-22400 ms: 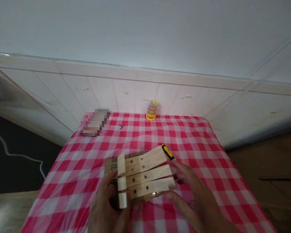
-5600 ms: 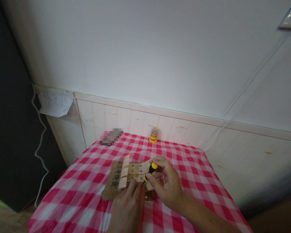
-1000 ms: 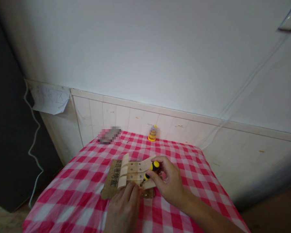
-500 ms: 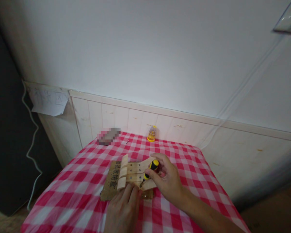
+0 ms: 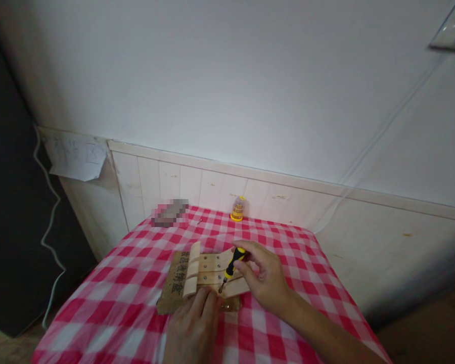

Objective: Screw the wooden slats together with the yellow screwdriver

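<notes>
Compared with half a second ago, the right hand [image 5: 266, 275] has shifted a little and the yellow-and-black screwdriver [image 5: 234, 262] stands steeper, more of its handle showing below the fingers. Looking across from the left, I see a dark panel [image 5: 11, 227] with a wavy white cord [image 5: 53, 253] hanging over it, then a marked paper sheet [image 5: 78, 159] on the wall. On the red-and-white checked tablecloth [image 5: 109, 303] sits a brown cardboard piece [image 5: 167, 297] with black characters, and behind it a blurred-out flat object [image 5: 170, 213]. The left hand [image 5: 196, 316] lies palm down against the near edge of the screw-studded wooden slats [image 5: 211, 263], which rest on the cardboard; I cannot tell whether its hidden thumb pinches anything. Beyond lies a tiny metal piece [image 5: 199, 221], and farther right, by the wall, a clear case with yellow trim [image 5: 237, 208]. Thumb and fingers of the right hand are closed around the tilted screwdriver, its tip at a dark spot on the nearest slat.
</notes>
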Demonstrator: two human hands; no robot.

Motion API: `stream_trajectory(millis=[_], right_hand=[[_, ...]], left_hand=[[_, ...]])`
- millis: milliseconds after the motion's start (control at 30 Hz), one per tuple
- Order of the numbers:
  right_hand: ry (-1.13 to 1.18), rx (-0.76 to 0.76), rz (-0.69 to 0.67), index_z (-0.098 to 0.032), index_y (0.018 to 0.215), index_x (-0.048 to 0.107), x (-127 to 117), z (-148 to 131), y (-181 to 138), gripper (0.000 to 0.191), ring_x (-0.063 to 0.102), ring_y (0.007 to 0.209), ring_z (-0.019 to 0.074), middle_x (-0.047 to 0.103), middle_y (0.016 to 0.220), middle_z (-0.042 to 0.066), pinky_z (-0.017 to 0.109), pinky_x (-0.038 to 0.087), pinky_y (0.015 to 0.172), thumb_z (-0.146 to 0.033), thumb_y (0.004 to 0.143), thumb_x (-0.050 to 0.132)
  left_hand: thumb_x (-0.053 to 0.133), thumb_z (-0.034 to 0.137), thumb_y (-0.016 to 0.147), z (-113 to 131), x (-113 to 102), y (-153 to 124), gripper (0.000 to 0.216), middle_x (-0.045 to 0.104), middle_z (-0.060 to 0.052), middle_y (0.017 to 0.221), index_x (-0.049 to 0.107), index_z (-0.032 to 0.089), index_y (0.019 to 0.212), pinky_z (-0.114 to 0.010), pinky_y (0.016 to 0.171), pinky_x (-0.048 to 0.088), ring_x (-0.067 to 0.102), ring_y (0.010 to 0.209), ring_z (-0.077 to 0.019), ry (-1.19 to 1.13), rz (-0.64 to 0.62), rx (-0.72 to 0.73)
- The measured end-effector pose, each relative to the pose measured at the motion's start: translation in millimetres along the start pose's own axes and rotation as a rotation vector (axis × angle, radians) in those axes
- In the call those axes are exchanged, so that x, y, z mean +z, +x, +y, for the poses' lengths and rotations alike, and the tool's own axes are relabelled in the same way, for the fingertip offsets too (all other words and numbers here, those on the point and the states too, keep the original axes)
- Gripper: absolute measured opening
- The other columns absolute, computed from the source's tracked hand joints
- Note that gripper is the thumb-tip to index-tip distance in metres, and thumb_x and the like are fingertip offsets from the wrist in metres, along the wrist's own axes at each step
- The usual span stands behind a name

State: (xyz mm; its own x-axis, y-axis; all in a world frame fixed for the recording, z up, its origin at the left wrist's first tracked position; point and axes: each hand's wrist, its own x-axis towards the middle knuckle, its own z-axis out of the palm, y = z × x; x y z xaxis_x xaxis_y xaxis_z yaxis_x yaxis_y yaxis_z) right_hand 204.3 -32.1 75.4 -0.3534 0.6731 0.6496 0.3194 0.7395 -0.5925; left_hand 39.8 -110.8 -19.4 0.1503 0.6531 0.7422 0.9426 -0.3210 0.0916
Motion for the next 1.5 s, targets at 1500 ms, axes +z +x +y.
stream_trajectory(millis=[1500], right_hand=[[0.108, 0.219, 0.167, -0.024, 0.077, 0.049, 8.9, -3.9, 0.8, 0.029, 0.051, 0.055, 0.0118, 0.057, 0.065, -0.005, 0.023, 0.044, 0.050, -0.028, 0.074, 0.078]], left_hand=[[0.041, 0.018, 0.100, -3.6, -3.8, 0.2, 0.024, 0.071, -0.003, 0.085, 0.065, 0.021, 0.093, -0.021, 0.059, 0.055, 0.069, 0.071, -0.0142, -0.033, -0.047, 0.018]])
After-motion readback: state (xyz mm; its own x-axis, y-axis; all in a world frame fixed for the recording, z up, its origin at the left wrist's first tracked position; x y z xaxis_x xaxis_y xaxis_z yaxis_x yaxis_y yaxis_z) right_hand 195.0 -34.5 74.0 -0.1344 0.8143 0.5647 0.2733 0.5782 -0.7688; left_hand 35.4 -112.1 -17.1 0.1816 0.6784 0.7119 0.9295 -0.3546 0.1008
